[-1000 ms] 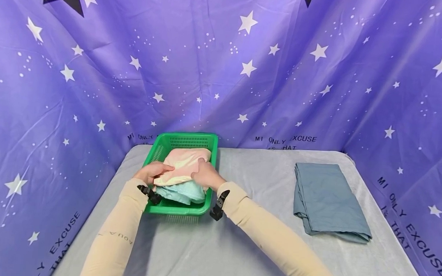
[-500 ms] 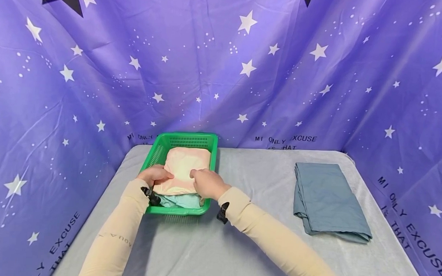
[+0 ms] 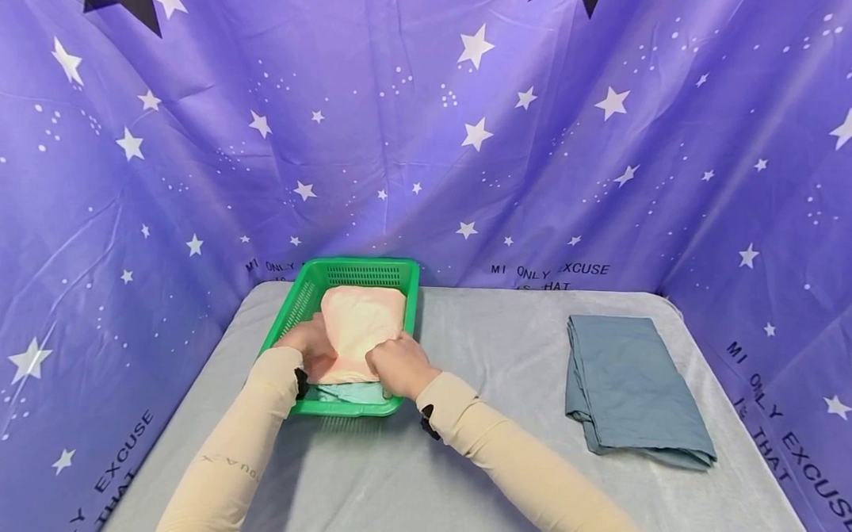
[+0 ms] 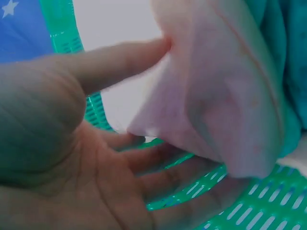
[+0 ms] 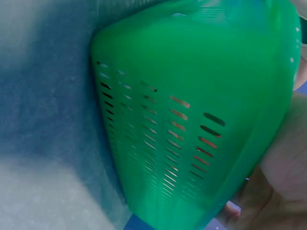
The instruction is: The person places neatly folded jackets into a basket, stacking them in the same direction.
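A folded pink cloth (image 3: 362,319) lies in the green basket (image 3: 412,297), over a teal cloth (image 3: 352,392) whose front edge shows. My left hand (image 3: 308,343) grips the pink cloth's near left side. In the left wrist view, the thumb (image 4: 127,60) presses into the pink cloth (image 4: 216,105) while the fingers reach under its edge, their tips partly hidden. At the cloth's near right side, by the basket rim, my right hand (image 3: 402,366) has curled fingers and holds the cloth. The right wrist view shows mostly the basket's outer wall (image 5: 192,72).
A folded grey-blue cloth (image 3: 638,386) lies at the right of the table (image 3: 493,364), which has a grey cover. Purple curtains (image 3: 403,138) with white stars hang behind and on both sides.
The pink cloth has come nearer to me in the basket and covers more of the teal cloth. My left hand has gone deeper at its left side; the right hand has moved slightly nearer.
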`<act>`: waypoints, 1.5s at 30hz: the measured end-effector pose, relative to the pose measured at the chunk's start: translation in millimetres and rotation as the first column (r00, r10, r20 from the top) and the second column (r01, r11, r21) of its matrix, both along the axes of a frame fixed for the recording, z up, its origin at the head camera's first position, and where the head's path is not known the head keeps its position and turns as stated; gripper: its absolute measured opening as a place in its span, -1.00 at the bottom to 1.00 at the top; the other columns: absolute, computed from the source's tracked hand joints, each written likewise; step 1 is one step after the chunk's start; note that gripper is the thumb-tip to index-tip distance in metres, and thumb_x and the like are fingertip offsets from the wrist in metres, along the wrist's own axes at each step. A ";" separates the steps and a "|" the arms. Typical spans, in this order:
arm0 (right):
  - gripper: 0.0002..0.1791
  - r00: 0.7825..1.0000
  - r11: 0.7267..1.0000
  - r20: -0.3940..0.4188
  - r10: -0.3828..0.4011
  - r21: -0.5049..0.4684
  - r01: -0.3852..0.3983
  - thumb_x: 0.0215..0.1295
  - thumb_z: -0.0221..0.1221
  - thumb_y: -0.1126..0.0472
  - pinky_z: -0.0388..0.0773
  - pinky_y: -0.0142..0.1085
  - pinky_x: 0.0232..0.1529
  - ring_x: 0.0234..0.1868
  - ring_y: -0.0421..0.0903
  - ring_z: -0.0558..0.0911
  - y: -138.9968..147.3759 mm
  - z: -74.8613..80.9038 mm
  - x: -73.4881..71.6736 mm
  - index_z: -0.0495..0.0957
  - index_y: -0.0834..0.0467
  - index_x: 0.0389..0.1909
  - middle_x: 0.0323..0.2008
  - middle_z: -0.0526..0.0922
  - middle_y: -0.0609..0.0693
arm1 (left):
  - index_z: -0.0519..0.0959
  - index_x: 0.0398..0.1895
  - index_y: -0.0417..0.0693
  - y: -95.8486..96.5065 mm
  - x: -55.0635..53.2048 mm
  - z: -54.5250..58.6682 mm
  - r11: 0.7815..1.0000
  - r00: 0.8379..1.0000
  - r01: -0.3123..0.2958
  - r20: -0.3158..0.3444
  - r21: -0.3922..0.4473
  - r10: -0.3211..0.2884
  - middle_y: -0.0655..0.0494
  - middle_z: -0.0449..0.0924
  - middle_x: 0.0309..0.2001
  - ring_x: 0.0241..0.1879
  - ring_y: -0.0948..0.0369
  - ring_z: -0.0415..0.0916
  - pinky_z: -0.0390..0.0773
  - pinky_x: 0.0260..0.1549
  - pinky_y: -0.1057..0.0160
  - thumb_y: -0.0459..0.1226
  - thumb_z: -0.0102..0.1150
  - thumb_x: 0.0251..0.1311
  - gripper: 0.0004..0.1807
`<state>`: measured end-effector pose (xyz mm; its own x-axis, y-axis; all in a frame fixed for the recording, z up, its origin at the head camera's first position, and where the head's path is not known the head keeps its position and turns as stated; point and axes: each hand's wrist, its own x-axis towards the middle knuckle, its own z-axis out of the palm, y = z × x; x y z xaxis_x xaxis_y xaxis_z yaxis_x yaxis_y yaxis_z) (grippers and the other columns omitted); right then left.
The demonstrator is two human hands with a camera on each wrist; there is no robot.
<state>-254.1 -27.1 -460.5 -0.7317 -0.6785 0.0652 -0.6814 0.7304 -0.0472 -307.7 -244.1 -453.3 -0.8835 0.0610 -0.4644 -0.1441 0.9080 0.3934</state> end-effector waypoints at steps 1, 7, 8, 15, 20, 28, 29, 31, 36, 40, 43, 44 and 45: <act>-0.61 1.000 1.000 0.007 0.000 0.010 0.000 0.09 0.39 0.36 0.34 -0.29 -0.16 -0.51 -0.28 0.45 -0.3 -0.4 -0.7 0.43 -0.09 -0.65 -0.66 0.49 -0.26 | -0.22 0.53 -0.55 1.3 -0.6 0.1 0.999 1.000 0.029 0.001 -0.036 -0.029 -0.56 0.22 0.39 0.25 -0.32 0.44 0.61 0.14 -0.09 -0.26 0.30 0.22 0.08; -0.49 0.999 0.998 0.041 0.017 0.057 -0.020 0.24 0.23 0.35 0.42 -0.16 0.31 -0.56 -0.24 0.46 1.1 1.9 -1.2 0.24 -0.10 -0.78 -0.77 0.27 -0.24 | 0.00 0.48 -0.53 3.0 -4.3 -2.2 0.990 0.993 0.121 0.028 -0.071 -0.119 -0.46 0.26 0.35 0.27 -0.26 0.42 0.56 0.18 -0.06 -0.20 0.30 0.28 -0.07; -0.50 0.998 0.998 0.054 0.025 0.050 -0.027 0.29 0.18 0.35 0.37 -0.12 0.40 -0.55 -0.24 0.49 2.1 2.2 -0.8 0.26 -0.08 -0.77 -0.77 0.28 -0.23 | 0.07 0.45 -0.52 2.8 -4.6 -2.4 0.989 0.992 0.126 0.034 -0.079 -0.124 -0.45 0.27 0.34 0.25 -0.25 0.42 0.57 0.14 -0.03 -0.20 0.30 0.28 -0.13; -0.71 0.992 0.980 0.099 0.078 -0.190 -0.058 0.54 0.04 0.24 0.14 0.12 0.57 -0.09 -0.16 0.74 19.0 -0.2 3.2 0.75 0.02 -0.24 -0.29 0.78 -0.15 | -0.02 0.58 -0.42 2.4 4.3 10.8 0.995 0.995 0.079 -0.062 -0.069 -0.083 -0.43 0.17 0.50 0.33 -0.23 0.40 0.52 0.24 -0.03 -0.10 0.23 0.34 -0.04; -0.75 0.988 0.878 0.136 0.068 -0.478 0.005 0.53 0.09 0.21 0.29 0.06 0.49 0.14 -0.08 0.68 47.1 -0.2 8.9 0.72 0.07 0.02 0.00 0.78 -0.10 | 0.06 0.60 -0.29 13.9 25.2 30.0 0.999 0.984 0.015 -0.180 0.047 -0.007 -0.37 0.32 0.45 0.40 -0.29 0.33 0.47 0.28 -0.22 0.00 0.16 0.41 -0.11; -0.80 0.944 0.585 0.329 0.025 -0.771 0.253 0.53 0.12 0.24 0.68 -0.31 -0.08 -0.16 -0.18 0.74 108.7 -10.6 20.2 0.70 0.07 -0.02 -0.16 0.79 -0.07 | 0.41 0.44 -0.04 58.6 73.2 30.1 0.874 0.856 0.068 -0.479 0.481 0.197 -0.12 0.72 0.02 0.04 -0.05 0.66 0.64 0.06 -0.01 -0.14 0.24 0.41 -0.43; -0.80 0.940 0.555 0.341 0.016 -0.785 0.275 0.53 0.12 0.23 0.68 -0.33 -0.12 -0.19 -0.17 0.74 117.0 -12.0 22.1 0.70 0.09 -0.02 -0.17 0.79 -0.05 | 0.44 0.41 -0.02 66.2 79.0 25.8 0.833 0.844 0.098 -0.489 0.544 0.220 -0.11 0.73 -0.01 0.02 -0.03 0.67 0.65 0.06 0.04 -0.19 0.25 0.41 -0.46; -0.81 0.936 0.482 0.351 -0.001 -0.820 0.308 0.53 0.13 0.24 0.69 -0.34 -0.13 -0.22 -0.14 0.75 134.4 -15.0 27.1 0.70 0.12 -0.01 -0.19 0.79 0.02 | 0.48 0.37 -0.01 82.2 89.2 16.5 0.739 0.837 0.163 -0.488 0.654 0.247 -0.13 0.72 -0.01 -0.01 -0.01 0.68 0.66 0.04 0.14 -0.25 0.25 0.41 -0.52; -0.78 0.927 0.321 0.373 -0.031 -0.875 0.363 0.55 0.11 0.26 0.71 -0.31 -0.08 -0.24 -0.12 0.76 176.3 -25.7 41.0 0.65 0.27 0.01 -0.19 0.77 0.18 | 0.56 0.26 -0.02 125.9 107.9 -5.2 0.525 0.841 0.260 -0.458 0.810 0.289 -0.18 0.72 -0.05 -0.08 0.07 0.71 0.67 -0.02 0.28 -0.28 0.26 0.40 -0.61; -0.76 0.928 0.243 0.366 -0.060 -0.897 0.370 0.56 0.08 0.30 0.71 -0.34 -0.11 -0.27 -0.14 0.76 204.8 -33.6 50.1 0.61 0.39 0.01 -0.20 0.74 0.32 | 0.56 0.19 -0.17 158.8 115.6 -20.7 0.343 0.877 0.246 -0.359 0.907 0.321 -0.30 0.68 -0.10 -0.16 0.16 0.72 0.72 -0.02 0.16 -0.32 0.24 0.40 -0.66; -0.75 0.927 0.208 0.358 -0.116 -0.903 0.375 0.56 0.06 0.32 0.69 -0.40 -0.16 -0.29 -0.16 0.77 224.2 -35.8 54.3 0.59 0.42 0.02 -0.22 0.75 0.27 | 0.53 0.14 -0.32 183.7 117.0 -29.9 0.226 0.903 0.203 -0.272 0.953 0.334 -0.39 0.64 -0.14 -0.22 0.18 0.72 0.73 -0.03 0.04 -0.36 0.22 0.40 -0.68; -0.74 0.923 0.194 0.359 -0.137 -0.904 0.380 0.56 0.06 0.31 0.67 -0.42 -0.18 -0.29 -0.18 0.77 230.5 -35.9 55.2 0.59 0.43 0.03 -0.23 0.77 0.20 | 0.52 0.13 -0.35 191.8 117.1 -31.9 0.208 0.908 0.189 -0.251 0.960 0.335 -0.40 0.63 -0.16 -0.24 0.19 0.72 0.74 -0.04 0.03 -0.37 0.22 0.40 -0.69; -0.74 0.919 0.181 0.361 -0.159 -0.904 0.387 0.57 0.06 0.30 0.66 -0.43 -0.19 -0.30 -0.20 0.76 236.7 -35.6 56.1 0.59 0.41 0.03 -0.24 0.78 0.13 | 0.52 0.12 -0.36 199.9 116.9 -33.8 0.195 0.912 0.177 -0.235 0.965 0.335 -0.39 0.63 -0.18 -0.25 0.20 0.72 0.75 -0.06 0.06 -0.38 0.21 0.39 -0.69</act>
<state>-198.1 209.6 -496.1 -0.9296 0.0572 0.3641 -0.3473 0.1950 -0.9173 -190.8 -44.2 -487.1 -0.9668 0.1439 0.2114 0.1743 -0.2342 0.9564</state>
